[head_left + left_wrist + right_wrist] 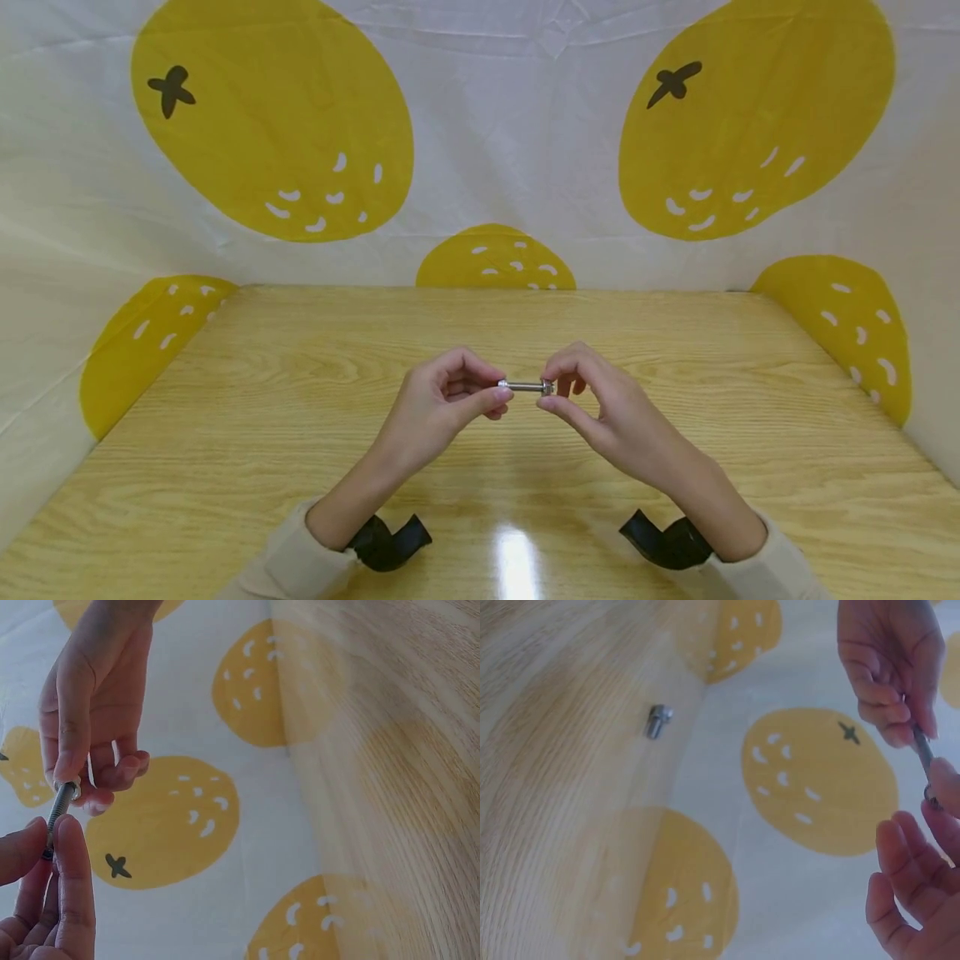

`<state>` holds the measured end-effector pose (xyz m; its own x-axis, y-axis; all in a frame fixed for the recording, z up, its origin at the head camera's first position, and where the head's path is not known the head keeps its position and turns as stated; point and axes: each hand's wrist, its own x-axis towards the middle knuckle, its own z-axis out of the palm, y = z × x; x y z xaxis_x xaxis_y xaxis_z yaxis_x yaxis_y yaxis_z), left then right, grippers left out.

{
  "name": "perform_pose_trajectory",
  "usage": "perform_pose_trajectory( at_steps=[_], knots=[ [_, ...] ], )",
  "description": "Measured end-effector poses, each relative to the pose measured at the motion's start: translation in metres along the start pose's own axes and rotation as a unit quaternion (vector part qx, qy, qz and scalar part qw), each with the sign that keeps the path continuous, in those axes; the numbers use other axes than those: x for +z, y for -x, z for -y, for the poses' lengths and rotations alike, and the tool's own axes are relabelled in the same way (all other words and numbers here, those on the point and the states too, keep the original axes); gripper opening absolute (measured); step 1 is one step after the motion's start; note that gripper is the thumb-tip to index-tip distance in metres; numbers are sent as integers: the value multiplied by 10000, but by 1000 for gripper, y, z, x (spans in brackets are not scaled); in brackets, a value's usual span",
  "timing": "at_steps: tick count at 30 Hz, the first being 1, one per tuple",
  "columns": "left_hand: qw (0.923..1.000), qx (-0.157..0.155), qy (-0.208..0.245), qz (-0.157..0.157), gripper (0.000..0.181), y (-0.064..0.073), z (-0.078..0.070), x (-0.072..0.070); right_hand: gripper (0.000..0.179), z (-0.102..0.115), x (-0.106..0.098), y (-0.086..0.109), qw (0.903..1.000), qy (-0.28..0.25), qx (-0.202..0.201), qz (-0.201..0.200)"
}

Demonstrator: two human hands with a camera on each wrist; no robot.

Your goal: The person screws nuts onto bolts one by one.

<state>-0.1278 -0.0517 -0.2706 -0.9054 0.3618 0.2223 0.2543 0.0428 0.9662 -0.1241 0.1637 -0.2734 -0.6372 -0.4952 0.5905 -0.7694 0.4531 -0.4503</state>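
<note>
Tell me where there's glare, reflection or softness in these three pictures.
Head view: a white glare streak on the table, near the bottom edge; left wrist view: dimmer, with the yellow printed shapes faintly mirrored in the glossy tabletop; right wrist view: similar yellow reflections, a hazy look overall, and the bolt rather soft in detail.

I see the bolt (525, 387) between the left hand (438, 404) and the right hand (618, 408), above the table (225, 467); the cloth (517, 142) hangs behind and at both sides.
</note>
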Motion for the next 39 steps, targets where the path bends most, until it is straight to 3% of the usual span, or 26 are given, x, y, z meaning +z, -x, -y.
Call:
perform_pose_trajectory(
  at_steps=[4,6,11,14,15,18,20,24,29,32,36,39],
  knots=[
    [10000,0,47,59,14,0,0,0,8,-1,2,0,9999,-109,-108,-12],
    [9999,-16,73,83,14,1,-1,0,12,-1,3,0,9999,-100,-63,-34],
    [9999,-52,82,108,15,1,-2,1,22,-2,2,2,9989,31,474,-27],
    [9999,-54,29,97,15,0,-2,2,7,-1,0,3,9976,46,689,67],
    [10000,-41,7,91,15,0,-2,2,4,-1,-1,3,9976,57,682,90],
    [10000,-21,-55,62,15,0,0,1,24,-1,-1,2,9990,103,424,92],
    [10000,-3,-59,57,16,-1,1,1,29,-2,-1,1,9998,115,177,23],
    [10000,-13,-17,45,15,-1,1,0,24,-2,0,0,9999,80,-108,-94],
    [9999,0,98,114,16,0,0,1,10,0,2,0,10000,-11,-49,-85],
    [9998,17,141,170,17,0,0,1,13,0,3,0,10000,-65,18,-73],
    [9997,28,101,202,17,0,0,3,26,-1,4,1,9992,57,389,2],
    [9998,20,54,197,17,0,0,3,25,1,1,2,9957,177,892,156]
  ],
)
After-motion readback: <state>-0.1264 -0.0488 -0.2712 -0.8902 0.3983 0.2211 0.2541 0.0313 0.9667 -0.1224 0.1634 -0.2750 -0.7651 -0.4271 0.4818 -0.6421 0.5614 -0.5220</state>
